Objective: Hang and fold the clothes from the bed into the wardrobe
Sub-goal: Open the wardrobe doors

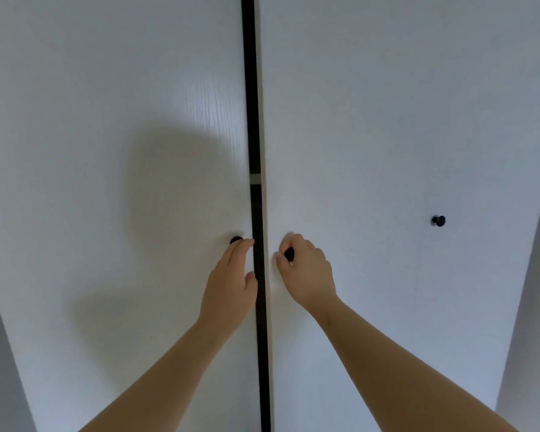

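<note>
Wardrobe [169, 42]: fills the view straight ahead of the person, white fronts with a faint wood grain.
Gap [250, 88]: a narrow dark slit running top to bottom between the two doors, which stand slightly apart.
Left door [60, 151]: on the left side of the gap, its edge bordering it.
Right door [387, 120]: on the right side of the gap, its pale edge face showing along the slit.
Shelf edge [255, 179]: a short pale strip seen inside the gap, about halfway up.
Left knob [236, 240]: small, black, just left of the gap, partly hidden by fingertips.
Left hand [231, 285]: just left of the gap, fingers fairly straight and reaching up to the left knob, thumb lying at the door's edge; it has no clear grip on anything.
Right knob [289, 254]: black, just right of the gap, showing between thumb and fingers.
Right hand [306, 269]: just right of the gap, fingers curled over the right knob with the thumb underneath, gripping it.
Third knob [439, 220]: black, well right of the gap, untouched; whether it sits on the same door cannot be told.
Shadow [169, 188]: a soft grey patch on the left door, left of the gap.
</note>
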A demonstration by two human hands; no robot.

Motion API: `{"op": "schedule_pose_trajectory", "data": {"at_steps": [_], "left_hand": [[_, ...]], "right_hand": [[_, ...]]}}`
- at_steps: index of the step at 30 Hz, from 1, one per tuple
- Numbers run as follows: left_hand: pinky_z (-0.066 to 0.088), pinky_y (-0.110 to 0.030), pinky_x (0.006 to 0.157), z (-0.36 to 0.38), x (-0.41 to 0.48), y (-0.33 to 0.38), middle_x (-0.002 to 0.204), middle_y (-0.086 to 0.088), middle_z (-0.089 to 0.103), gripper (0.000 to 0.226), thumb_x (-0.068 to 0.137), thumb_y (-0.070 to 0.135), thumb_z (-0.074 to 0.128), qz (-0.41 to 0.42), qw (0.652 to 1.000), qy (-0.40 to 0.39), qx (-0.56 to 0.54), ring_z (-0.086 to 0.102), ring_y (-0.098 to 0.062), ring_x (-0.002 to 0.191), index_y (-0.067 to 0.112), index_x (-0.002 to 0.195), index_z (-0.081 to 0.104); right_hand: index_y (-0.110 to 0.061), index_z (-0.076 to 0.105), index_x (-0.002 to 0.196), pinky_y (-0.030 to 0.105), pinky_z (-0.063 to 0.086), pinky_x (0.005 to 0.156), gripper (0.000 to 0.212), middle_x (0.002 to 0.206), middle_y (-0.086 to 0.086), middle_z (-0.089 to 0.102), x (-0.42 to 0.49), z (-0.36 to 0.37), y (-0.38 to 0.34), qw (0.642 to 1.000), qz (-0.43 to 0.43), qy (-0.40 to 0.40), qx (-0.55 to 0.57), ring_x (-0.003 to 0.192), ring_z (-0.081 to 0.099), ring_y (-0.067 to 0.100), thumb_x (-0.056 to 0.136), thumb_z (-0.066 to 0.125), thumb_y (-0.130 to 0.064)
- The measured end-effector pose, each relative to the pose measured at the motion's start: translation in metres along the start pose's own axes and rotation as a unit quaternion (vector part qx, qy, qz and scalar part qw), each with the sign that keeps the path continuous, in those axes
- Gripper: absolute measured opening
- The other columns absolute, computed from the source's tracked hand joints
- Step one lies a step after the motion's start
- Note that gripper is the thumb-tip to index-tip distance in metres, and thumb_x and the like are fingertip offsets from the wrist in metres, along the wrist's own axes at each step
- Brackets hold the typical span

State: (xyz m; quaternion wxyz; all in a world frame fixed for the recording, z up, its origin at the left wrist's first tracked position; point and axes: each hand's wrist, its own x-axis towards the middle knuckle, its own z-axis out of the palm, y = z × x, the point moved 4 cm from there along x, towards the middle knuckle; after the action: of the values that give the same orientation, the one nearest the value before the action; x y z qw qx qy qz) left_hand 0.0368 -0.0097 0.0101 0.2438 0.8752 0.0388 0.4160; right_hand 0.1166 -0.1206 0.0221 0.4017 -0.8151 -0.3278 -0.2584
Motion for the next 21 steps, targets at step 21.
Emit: {"op": "schedule_pose_trajectory", "data": {"at_steps": [21], "left_hand": [[0.043,-0.006,0.066,0.084,-0.115,0.234,0.092,0.016,0.064,0.050,0.087,-0.002,0.046,-0.005,0.963,-0.105,-0.248,0.062,0.002,0.086,0.047,0.090,0.054]], "right_hand": [[-0.027,0.045,0.095,0.007,0.037,0.048,0.018,0.064,-0.013,0.047,-0.164,-0.262,0.108,0.974,0.150,0.098,0.141,0.053,0.044,0.002,0.096,0.031,-0.017]]}}
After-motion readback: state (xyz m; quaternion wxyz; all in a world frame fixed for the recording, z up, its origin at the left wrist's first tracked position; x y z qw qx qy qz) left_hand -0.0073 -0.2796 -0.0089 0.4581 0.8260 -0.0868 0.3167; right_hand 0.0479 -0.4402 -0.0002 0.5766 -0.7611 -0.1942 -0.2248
